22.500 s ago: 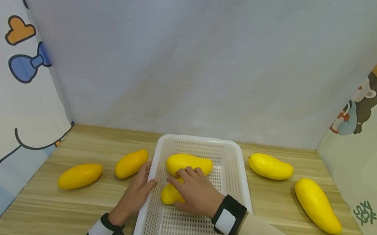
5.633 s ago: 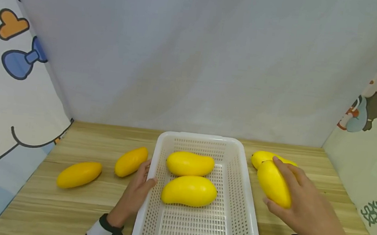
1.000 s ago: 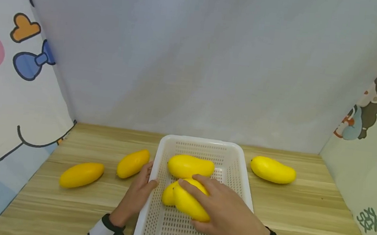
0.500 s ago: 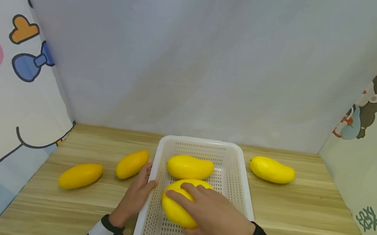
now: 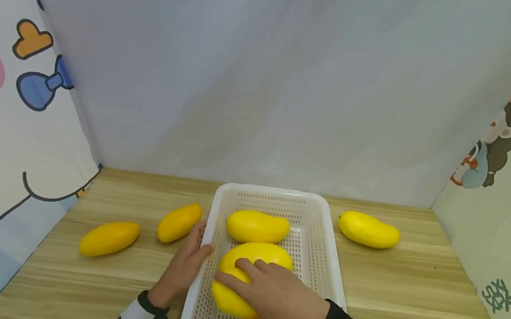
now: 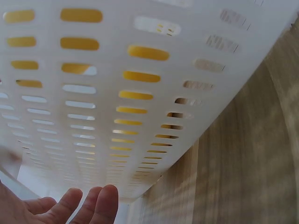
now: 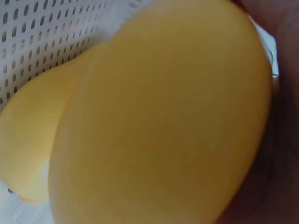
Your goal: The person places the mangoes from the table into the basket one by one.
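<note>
My right hand (image 5: 280,297) grips a yellow mango (image 5: 232,295) inside a white perforated plastic basket (image 5: 330,250). In the right wrist view that held mango (image 7: 159,116) fills most of the picture. Right behind it lies a second mango (image 5: 269,252), partly covered by the held one and the hand. A third mango (image 5: 258,226) rests farther back in the basket. My left hand (image 5: 183,264) rests against the basket's left side, thumb at the rim and fingers along the outer wall. The left wrist view shows its relaxed fingers (image 6: 106,205) beside the slotted wall (image 6: 107,102).
Two orange-yellow mangoes, one near (image 5: 178,222) and one farther out (image 5: 109,238), lie left of the basket on the wooden table (image 5: 409,295). Another yellow mango (image 5: 368,229) lies to its right. A pale backdrop (image 5: 263,87) rises behind, with printed panels on both sides.
A mango from the right of the table is now in the basket. Over the last second my right hand has brought it left and toward the front, beside the second mango. The left hand stays put.
</note>
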The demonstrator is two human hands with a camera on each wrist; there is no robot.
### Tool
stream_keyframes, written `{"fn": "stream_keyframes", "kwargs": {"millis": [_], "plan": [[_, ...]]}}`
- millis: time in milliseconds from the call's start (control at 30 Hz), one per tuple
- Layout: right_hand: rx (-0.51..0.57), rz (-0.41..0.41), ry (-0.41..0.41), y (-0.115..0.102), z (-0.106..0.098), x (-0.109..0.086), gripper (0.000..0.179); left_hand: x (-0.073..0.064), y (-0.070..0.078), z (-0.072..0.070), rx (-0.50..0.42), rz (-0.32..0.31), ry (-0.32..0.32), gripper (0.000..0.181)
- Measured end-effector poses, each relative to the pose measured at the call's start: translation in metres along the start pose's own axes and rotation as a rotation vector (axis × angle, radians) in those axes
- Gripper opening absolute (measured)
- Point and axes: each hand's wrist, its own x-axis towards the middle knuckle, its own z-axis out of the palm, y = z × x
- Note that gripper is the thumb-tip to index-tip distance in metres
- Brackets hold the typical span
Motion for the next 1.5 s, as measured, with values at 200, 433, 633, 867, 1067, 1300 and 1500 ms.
{"fn": "stream_keyframes", "kwargs": {"millis": [200,433,633,867,1067,1300,1500], "plan": [[-0.048,-0.048,0.034,0.000,0.005,0.003,0.093,0.000,0.000,0.000,-0.004,0.003,-0.002,0.056],[-0.115,-0.078,0.040,0.000,0.009,0.008,0.092,0.002,0.001,0.001,-0.005,0.002,0.000,0.056],[-0.155,-0.114,0.036,0.001,0.013,0.013,0.092,0.003,0.000,0.001,0.002,0.007,0.002,0.057],[-0.198,-0.124,0.029,0.000,0.017,0.016,0.092,0.003,0.000,0.001,-0.001,-0.001,0.000,0.056],[-0.240,-0.134,0.037,-0.002,0.019,0.017,0.089,0.003,0.000,0.000,-0.001,-0.006,0.002,0.056],[-0.266,-0.133,0.030,-0.001,0.026,0.020,0.089,0.001,0.001,0.000,0.000,-0.015,0.004,0.056],[-0.304,-0.137,0.039,-0.001,0.031,0.022,0.088,0.000,0.001,0.000,-0.001,-0.013,0.002,0.056]]}}
